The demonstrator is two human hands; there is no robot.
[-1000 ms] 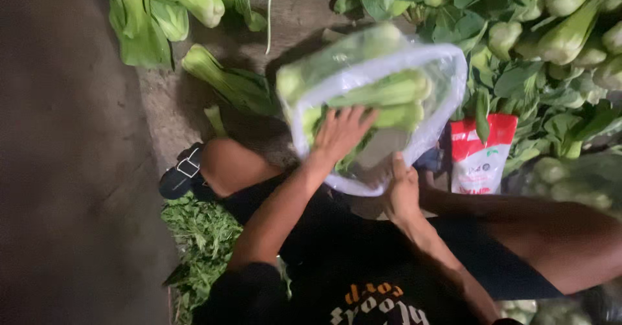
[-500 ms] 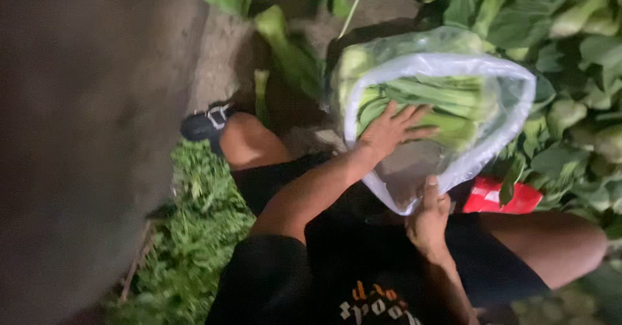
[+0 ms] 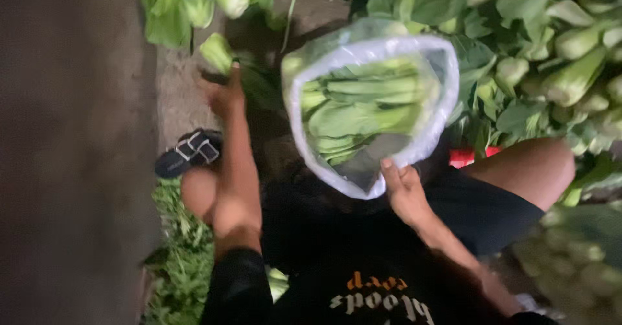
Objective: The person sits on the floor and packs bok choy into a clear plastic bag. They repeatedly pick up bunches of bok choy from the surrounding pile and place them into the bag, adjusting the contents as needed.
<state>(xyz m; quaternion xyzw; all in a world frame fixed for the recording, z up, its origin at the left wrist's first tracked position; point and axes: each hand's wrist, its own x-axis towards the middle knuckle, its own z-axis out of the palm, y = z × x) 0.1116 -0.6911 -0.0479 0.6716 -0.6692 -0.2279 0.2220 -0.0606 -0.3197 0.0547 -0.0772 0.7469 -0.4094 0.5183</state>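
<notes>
One hand only, your right (image 3: 407, 192), pinches the bag (image 3: 372, 104) rim on your lap, so it may sag and spill greens while your left (image 3: 223, 95) closes on a bok choy (image 3: 217, 51) on the ground.

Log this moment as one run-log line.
left hand: grasping a pale green bok choy head on the ground | right hand: holding rim of clear plastic bag | bag: open, partly filled with bok choy

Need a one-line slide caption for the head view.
Seated person's right hand holds open the rim of a clear plastic bag of bok choy while the left hand reaches a loose bok choy head on the ground.
</notes>
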